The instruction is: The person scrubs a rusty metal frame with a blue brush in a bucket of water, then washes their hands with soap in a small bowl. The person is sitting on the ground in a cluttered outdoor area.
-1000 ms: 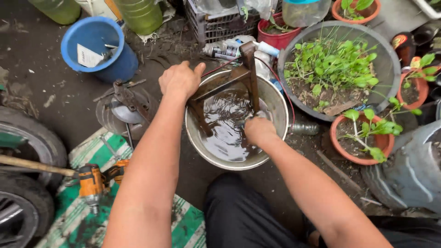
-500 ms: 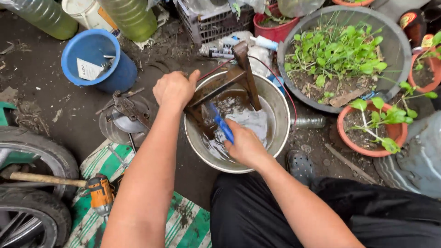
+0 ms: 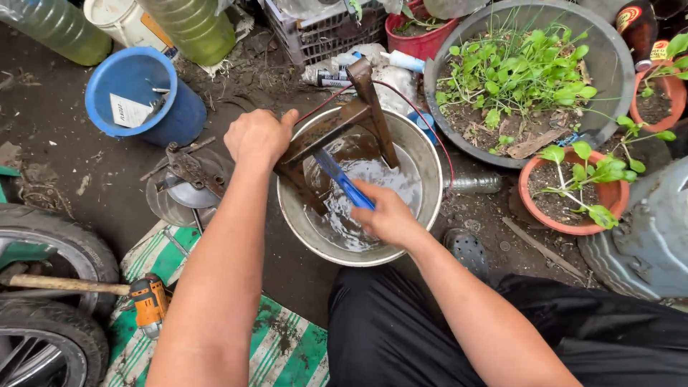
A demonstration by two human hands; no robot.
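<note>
Left hand (image 3: 258, 136) gripped the rusty brown metal frame (image 3: 349, 125) over the round steel basin (image 3: 430, 154); right hand (image 3: 383, 215), inside that basin, clasped a blue-handled brush (image 3: 342, 179).

Dirt ground (image 3: 57, 158) carries a metal basin (image 3: 430, 172), blue bucket (image 3: 179, 118), striped mat (image 3: 279, 344), and planters (image 3: 573, 215).

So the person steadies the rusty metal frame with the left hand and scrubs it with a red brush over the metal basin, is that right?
Not quite: the head view shows the brush is blue, not red. The left hand does steady the rusty metal frame, and the right hand holds the brush over the metal basin.
</note>
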